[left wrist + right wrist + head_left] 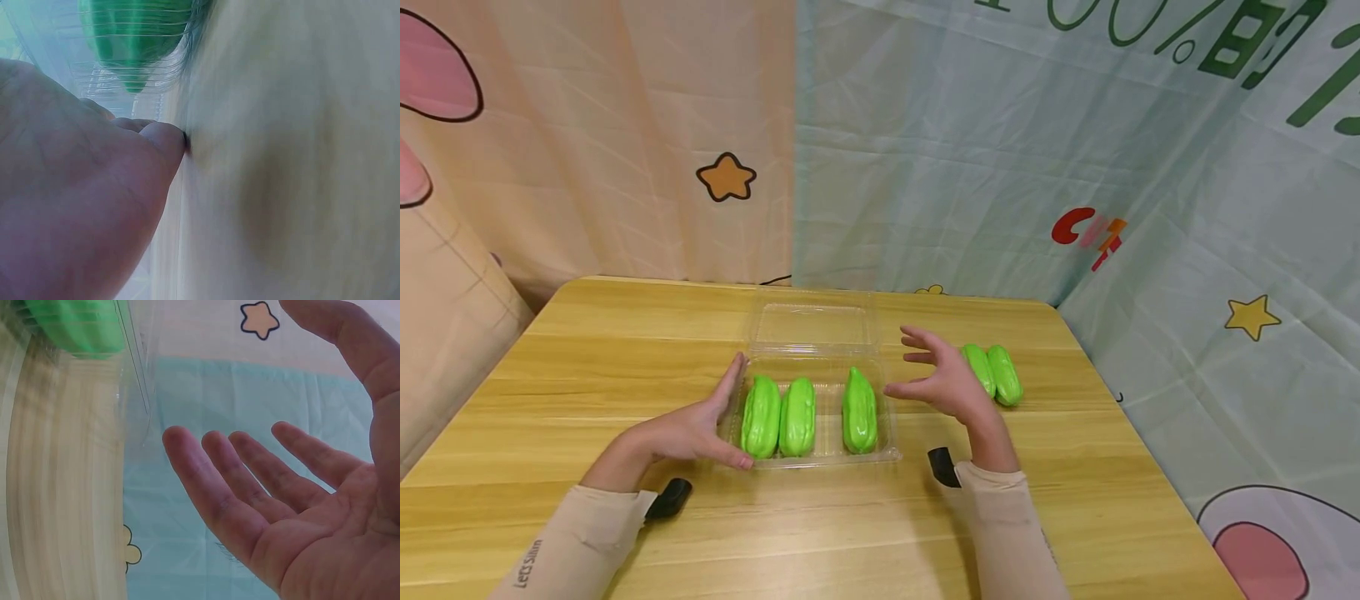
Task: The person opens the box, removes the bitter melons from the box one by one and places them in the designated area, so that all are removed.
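Observation:
A clear plastic clamshell box (pixel 829 460) lies on the table with its lid (pixel 812 327) folded back behind it. Inside are three glossy green, ridged, elongated vegetable-like pieces: two side by side at the left (pixel 762 417) and one at the right (pixel 859 412), with a gap between. My left hand (pixel 688 429) is spread along the box's left side, thumb near the front left corner; whether it touches the box I cannot tell. To the right of the box, my right hand (pixel 943 379) hovers with fingers spread, holding nothing. The right wrist view shows its bare palm (pixel 325 544).
Two more green pieces (pixel 1004 375) lie on the wooden table (pixel 820 533) behind my right hand, one partly hidden by it. Printed curtains (pixel 925 167) hang close behind and beside the table. A black device (pixel 668 500) sits at each wrist.

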### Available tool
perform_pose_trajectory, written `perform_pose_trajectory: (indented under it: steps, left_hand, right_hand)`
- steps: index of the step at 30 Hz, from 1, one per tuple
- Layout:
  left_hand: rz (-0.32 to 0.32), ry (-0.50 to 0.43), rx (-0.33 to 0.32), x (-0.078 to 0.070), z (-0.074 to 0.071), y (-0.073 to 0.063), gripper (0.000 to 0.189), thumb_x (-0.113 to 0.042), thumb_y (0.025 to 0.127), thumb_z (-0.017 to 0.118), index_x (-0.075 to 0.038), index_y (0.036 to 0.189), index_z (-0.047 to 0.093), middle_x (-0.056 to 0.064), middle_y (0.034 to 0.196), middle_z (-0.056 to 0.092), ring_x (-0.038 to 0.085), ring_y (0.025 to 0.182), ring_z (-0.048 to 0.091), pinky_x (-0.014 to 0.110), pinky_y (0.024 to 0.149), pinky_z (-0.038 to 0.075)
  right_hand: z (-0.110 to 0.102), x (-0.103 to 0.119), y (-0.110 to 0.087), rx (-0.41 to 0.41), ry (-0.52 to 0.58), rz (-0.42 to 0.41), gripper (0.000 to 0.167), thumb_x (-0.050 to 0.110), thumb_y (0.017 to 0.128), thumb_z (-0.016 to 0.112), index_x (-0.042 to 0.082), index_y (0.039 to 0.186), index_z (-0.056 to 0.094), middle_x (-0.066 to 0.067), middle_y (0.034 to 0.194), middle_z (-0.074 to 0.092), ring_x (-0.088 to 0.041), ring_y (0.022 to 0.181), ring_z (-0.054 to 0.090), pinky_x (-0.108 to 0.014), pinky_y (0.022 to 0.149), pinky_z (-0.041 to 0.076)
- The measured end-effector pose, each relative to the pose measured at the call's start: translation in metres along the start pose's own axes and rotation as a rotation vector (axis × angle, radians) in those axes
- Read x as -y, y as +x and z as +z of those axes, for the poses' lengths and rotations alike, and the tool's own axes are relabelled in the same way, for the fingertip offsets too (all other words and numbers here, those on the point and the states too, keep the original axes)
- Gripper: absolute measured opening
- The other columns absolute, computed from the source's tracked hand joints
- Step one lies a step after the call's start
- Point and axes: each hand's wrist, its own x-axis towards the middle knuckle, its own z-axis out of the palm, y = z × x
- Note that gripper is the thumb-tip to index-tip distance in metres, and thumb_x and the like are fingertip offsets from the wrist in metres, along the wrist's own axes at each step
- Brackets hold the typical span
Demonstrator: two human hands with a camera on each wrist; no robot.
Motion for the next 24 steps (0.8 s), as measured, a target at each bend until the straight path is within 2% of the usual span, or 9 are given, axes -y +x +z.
perform_pose_trajectory:
  steps: [17,24]
  left_hand:
    - [0.000,-0.004,-0.003,0.000,0.000,0.000,0.148,-0.017,0.074,0.091,-0.019,0.151,-0.035,0.016,0.158,-0.036,0.046,0.143,-0.025,0.071,0.109,-0.007]
    - [-0.001,-0.005,-0.002,0.000,0.000,0.001,0.148,-0.017,0.074,0.091,-0.017,0.152,-0.035,0.016,0.158,-0.036,0.046,0.143,-0.026,0.071,0.109,-0.008]
  right_hand:
    - [0.017,0.009,0.001,0.100,0.022,-0.009,0.096,0.014,0.074,0.092,0.020,0.154,0.041,-0.008,0.149,0.048,-0.030,0.129,0.053,-0.044,0.088,0.056]
    - [0.027,0.018,-0.001,0.112,-0.070,0.010,0.099,0.015,0.072,0.092,0.018,0.156,0.039,-0.008,0.149,0.048,-0.031,0.130,0.053,-0.046,0.090,0.055]
